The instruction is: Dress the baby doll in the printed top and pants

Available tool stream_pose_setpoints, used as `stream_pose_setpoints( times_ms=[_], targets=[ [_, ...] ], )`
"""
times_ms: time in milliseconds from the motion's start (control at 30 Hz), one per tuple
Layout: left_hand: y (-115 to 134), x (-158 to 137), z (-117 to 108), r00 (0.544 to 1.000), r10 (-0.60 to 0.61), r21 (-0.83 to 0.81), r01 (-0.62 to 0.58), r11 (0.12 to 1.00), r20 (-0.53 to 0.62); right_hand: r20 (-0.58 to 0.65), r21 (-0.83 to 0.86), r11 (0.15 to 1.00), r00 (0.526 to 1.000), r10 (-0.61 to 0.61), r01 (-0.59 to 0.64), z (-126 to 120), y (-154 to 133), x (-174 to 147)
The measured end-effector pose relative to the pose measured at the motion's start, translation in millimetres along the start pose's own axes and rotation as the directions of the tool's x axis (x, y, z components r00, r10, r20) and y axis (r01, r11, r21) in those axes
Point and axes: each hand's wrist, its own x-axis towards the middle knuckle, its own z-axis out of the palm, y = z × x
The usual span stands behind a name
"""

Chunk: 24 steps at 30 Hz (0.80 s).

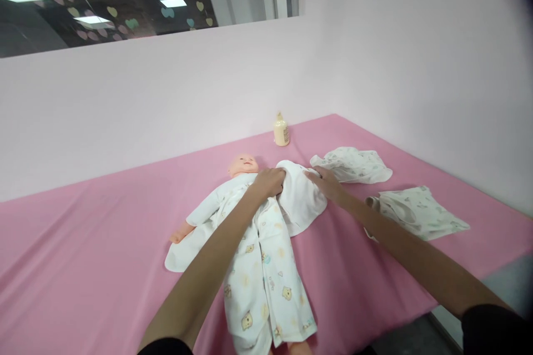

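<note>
A baby doll [244, 164] lies on its back in white pants [270, 272] printed with bears and a white long-sleeved top. White cloth spreads out on both sides of its body, seemingly an open white garment [302, 205]. My left hand [270, 182] is closed at the doll's chest, its fingers curled over the garment's edge. On the far side of that cloth my right hand [327, 182] pinches its outer edge between thumb and fingers. The doll's arm on this side is hidden, while its other hand [182, 232] shows past the sleeve.
A pale yellow pump bottle [281, 131] stands at the back by the wall. Two folded printed cloths, one farther back [353, 165] and one nearer [420, 213], lie to the right. Everything rests on a pink padded surface [83, 266], with walls behind and at right.
</note>
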Motion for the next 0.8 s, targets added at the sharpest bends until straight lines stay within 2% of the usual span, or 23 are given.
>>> stream_pose_setpoints(
  times_ms=[233, 567, 700, 800],
  targets=[
    [-4, 4, 5, 1.000, 0.012, -0.051, -0.012, 0.999, -0.003, -0.067, -0.034, 0.999, 0.997, -0.028, 0.025, 5, 4, -2],
    [4, 1, 4, 0.999, -0.018, -0.049, 0.016, 0.999, -0.048, -0.190, -0.267, 0.962, 0.976, -0.105, 0.051, 0, 2, -8],
    [1, -2, 5, 0.997, -0.047, -0.061, 0.043, 0.997, -0.058, -0.231, -0.392, 0.920, 0.966, -0.115, 0.016, -7, 10, -15],
    [0, -4, 4, 0.997, -0.050, -0.069, 0.047, 0.997, -0.055, -0.241, -0.442, 0.895, 0.968, -0.064, -0.051, -11, 18, -18]
  ],
)
